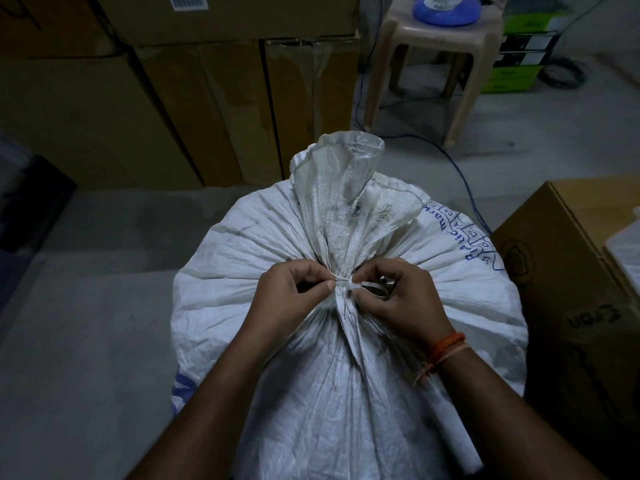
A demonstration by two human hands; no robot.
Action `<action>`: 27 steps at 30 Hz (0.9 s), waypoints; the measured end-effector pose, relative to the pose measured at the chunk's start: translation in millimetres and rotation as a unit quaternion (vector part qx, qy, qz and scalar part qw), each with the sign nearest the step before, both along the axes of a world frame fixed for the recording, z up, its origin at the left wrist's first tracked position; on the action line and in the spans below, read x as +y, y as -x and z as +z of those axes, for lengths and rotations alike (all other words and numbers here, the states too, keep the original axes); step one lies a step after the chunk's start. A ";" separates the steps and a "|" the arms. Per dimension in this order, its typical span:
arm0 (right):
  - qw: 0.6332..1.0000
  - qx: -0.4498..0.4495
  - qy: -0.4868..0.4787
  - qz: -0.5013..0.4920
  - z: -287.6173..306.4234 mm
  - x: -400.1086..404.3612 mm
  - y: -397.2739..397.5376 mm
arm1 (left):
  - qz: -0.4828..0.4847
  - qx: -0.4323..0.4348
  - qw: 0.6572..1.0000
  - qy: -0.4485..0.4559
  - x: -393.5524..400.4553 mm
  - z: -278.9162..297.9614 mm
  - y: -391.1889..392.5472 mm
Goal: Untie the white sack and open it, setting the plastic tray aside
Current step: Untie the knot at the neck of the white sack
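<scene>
L hand [294, 292] pinching tie [341, 279] at white sack [242, 271] neck, R hand [398, 296] pinching tie end

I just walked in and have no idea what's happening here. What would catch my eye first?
A big white sack fills the middle of the view, its neck bunched and tied with a thin white string. The left hand and the right hand both pinch at that knot. Behind stand stacked cardboard boxes, and a beige plastic stool sits at the upper right.
</scene>
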State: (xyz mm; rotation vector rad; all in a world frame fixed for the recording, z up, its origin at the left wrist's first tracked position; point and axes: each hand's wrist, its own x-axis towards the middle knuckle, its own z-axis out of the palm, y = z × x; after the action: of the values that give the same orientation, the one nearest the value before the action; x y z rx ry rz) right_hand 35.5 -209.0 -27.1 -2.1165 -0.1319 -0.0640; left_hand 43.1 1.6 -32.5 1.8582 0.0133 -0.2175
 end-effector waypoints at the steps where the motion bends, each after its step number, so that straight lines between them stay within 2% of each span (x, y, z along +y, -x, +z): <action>1: 1.000 -0.001 0.001 0.000 -0.2 -0.1 -0.1 | 0.002 -0.002 1.000 -0.001 -0.5 -0.3 -0.1; 27: 1.000 -0.011 0.002 0.005 -0.9 -0.1 -0.6 | 0.018 0.004 1.000 -0.007 -9.5 3.4 3.4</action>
State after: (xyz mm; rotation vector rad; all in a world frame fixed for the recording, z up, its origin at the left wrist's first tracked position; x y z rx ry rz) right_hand 36.1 -209.1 -28.0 -2.1199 -0.1556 -0.0819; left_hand 39.8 -7.9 -29.1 1.8687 0.0526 -0.2002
